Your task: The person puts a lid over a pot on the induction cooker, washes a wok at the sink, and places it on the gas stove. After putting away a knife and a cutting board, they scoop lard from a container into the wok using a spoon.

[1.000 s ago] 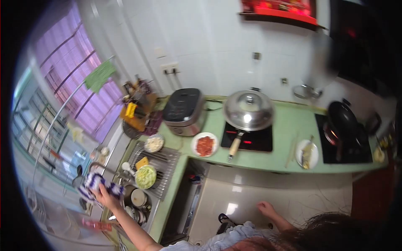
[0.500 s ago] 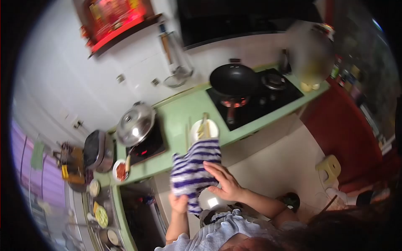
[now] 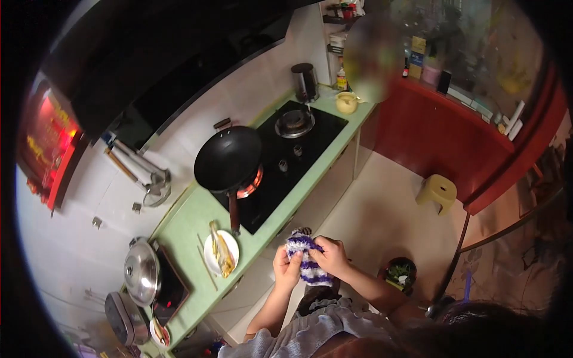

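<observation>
Both hands hold a purple-and-white striped cloth point(image 3: 314, 275), bunched up in front of my body. My left hand point(image 3: 286, 269) is closed on its left side, thumb on top. My right hand point(image 3: 330, 256) grips its upper right part. To the left, on the green counter point(image 3: 179, 238), a white plate point(image 3: 233, 238) bears a yellowish fish point(image 3: 222, 253). Chopsticks point(image 3: 207, 262) lie beside the plate. A black wok point(image 3: 228, 158) sits over a burner glowing orange, its handle point(image 3: 234, 212) pointing towards me.
A lidded steel pot point(image 3: 142, 273) stands on an induction plate point(image 3: 173, 289) at left. Beyond the wok is a second burner point(image 3: 295, 123). On the floor to the right are a yellow stool point(image 3: 439, 192) and a bowl of greens point(image 3: 399, 273). A dark range hood point(image 3: 179, 77) hangs over the stove.
My view has turned to the right. The cloth, earlier spread out with my right hand flat against it, is now gathered between both hands, and my right hand has closed on it.
</observation>
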Tool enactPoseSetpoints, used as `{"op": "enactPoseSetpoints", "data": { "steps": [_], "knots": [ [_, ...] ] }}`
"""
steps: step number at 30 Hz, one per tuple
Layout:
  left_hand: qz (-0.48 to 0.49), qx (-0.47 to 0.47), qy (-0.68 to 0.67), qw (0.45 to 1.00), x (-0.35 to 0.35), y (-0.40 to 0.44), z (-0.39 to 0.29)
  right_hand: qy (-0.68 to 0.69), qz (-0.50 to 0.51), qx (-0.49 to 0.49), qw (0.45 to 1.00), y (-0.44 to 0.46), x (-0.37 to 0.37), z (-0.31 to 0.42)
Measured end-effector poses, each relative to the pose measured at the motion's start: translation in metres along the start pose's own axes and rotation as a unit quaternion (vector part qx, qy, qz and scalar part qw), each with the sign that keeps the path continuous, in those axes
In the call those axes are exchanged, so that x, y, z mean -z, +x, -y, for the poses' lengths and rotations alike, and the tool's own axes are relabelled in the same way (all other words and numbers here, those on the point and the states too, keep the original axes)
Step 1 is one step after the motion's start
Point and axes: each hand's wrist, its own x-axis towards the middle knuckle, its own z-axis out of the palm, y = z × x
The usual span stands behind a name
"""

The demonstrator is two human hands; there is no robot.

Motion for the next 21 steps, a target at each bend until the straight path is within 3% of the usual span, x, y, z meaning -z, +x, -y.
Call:
{"op": "enactPoseSetpoints", "data": {
  "steps": [4,7,9,10,12,15,16,21],
  "knots": [
    [0.019,-0.002,-0.017,1.000,-0.002,0.076,0.043,-0.072,0.013,-0.028,0.997,0.060,0.013,-0.050],
    [-0.012,-0.006,-0.048,0.999,-0.016,0.143,0.061,-0.047,0.063,-0.079,0.994,0.110,0.023,-0.097],
    [-0.057,-0.003,-0.081,0.995,-0.022,0.189,0.067,0.056,0.150,-0.102,0.982,0.136,0.029,-0.135],
    [-0.077,0.014,-0.127,0.989,-0.028,0.211,0.064,0.040,0.182,-0.101,0.977,0.148,0.033,-0.146],
    [-0.065,0.004,-0.110,0.992,-0.027,0.252,0.074,0.069,0.248,-0.210,0.943,0.170,0.039,-0.174],
    [-0.110,0.024,-0.105,0.988,-0.030,0.302,0.100,0.091,0.175,-0.241,0.950,0.210,0.040,-0.217],
    [-0.118,0.032,-0.117,0.985,-0.029,0.316,0.107,0.083,0.157,-0.192,0.965,0.227,0.044,-0.227],
    [-0.133,0.066,-0.135,0.980,-0.034,0.370,0.138,0.033,0.194,-0.205,0.959,0.313,0.075,-0.285]
  ]
}}
